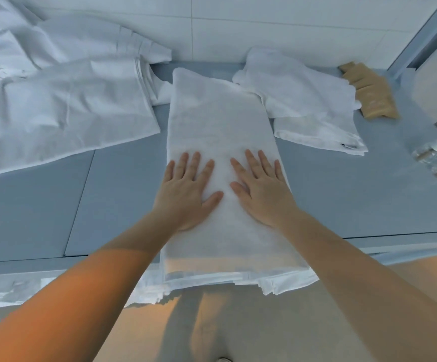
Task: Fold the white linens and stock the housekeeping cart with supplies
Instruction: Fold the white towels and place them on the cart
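Towel lies pressed under flat fingers, rumpled sheets and sachets alongside.

We have one view, worn on the head, looking steeply down and forward over our forearms onto the table. It sits close, wide-angled, with the floor below and the wall above.

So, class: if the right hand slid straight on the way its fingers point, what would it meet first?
Probably only more of the long folded white towel the right hand presses; beyond it, likely the crumpled white cloth.
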`<state>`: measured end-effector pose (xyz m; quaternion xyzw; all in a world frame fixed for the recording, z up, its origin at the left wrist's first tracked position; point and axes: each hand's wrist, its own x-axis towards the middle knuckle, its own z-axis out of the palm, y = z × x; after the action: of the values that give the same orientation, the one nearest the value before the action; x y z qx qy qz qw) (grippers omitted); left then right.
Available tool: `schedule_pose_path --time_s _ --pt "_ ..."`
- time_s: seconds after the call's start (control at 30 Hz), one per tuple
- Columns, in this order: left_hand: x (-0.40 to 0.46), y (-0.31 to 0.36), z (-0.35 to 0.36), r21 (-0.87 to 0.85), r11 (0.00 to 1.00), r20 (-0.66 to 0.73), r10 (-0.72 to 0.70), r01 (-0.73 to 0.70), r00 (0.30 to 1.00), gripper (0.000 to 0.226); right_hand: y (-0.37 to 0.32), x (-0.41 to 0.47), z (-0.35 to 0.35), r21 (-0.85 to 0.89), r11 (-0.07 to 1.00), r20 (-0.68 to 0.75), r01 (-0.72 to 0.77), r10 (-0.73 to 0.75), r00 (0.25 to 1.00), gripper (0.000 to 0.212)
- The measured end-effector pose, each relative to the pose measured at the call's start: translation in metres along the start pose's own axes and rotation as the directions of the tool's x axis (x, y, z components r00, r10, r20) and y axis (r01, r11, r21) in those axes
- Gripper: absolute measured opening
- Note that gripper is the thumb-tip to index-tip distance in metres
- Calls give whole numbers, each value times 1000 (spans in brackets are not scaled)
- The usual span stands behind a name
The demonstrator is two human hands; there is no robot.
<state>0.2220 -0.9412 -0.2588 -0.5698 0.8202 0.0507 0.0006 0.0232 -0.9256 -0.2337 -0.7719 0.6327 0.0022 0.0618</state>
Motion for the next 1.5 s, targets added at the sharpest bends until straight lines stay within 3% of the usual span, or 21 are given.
schedule_pose_path --time_s 0.23,0.37,0.4,0.5,0.57,0.77,0.87,0.97,1.13,1.37,1.5 --pt "3 5 -28 79 997 88 -8 1 996 72 -19 -80 -6 55 984 -90 172 -167 982 61" --pt "-60 26 -42 -39 974 -205 213 -225 955 65 -2 -113 -2 -9 957 -64 291 -291 955 80" --pt "-79 29 -38 -56 961 -219 254 -272 942 70 3 -117 0 -54 953 -32 298 -300 953 86" --pt "-111 29 -19 52 955 13 293 -293 956 90 12 -117 12 -176 933 -29 312 -322 946 96" --pt "-114 28 -10 146 944 74 287 -295 955 95 12 -114 19 -213 931 -89 296 -321 943 99" --pt "-123 27 -3 197 944 21 266 -265 964 90 15 -124 29 -279 905 -227 322 -388 893 100" --pt "-133 26 -7 179 948 147 239 -264 960 85 15 -130 29 -264 904 -263 337 -403 877 95" --pt "-143 25 -8 132 959 131 235 -252 963 85 15 -136 28 -241 901 -276 360 -420 865 80" --pt "-153 17 -10 71 950 69 299 -304 952 92 10 -147 23 -210 915 -248 343 -390 887 89" --pt "-172 20 -23 -49 965 87 260 -257 962 97 -13 -175 9 -44 967 -290 253 -254 922 85" --pt "-218 21 -36 -222 956 -95 175 -192 980 79 -20 -215 0 2 979 -392 203 -186 901 74"
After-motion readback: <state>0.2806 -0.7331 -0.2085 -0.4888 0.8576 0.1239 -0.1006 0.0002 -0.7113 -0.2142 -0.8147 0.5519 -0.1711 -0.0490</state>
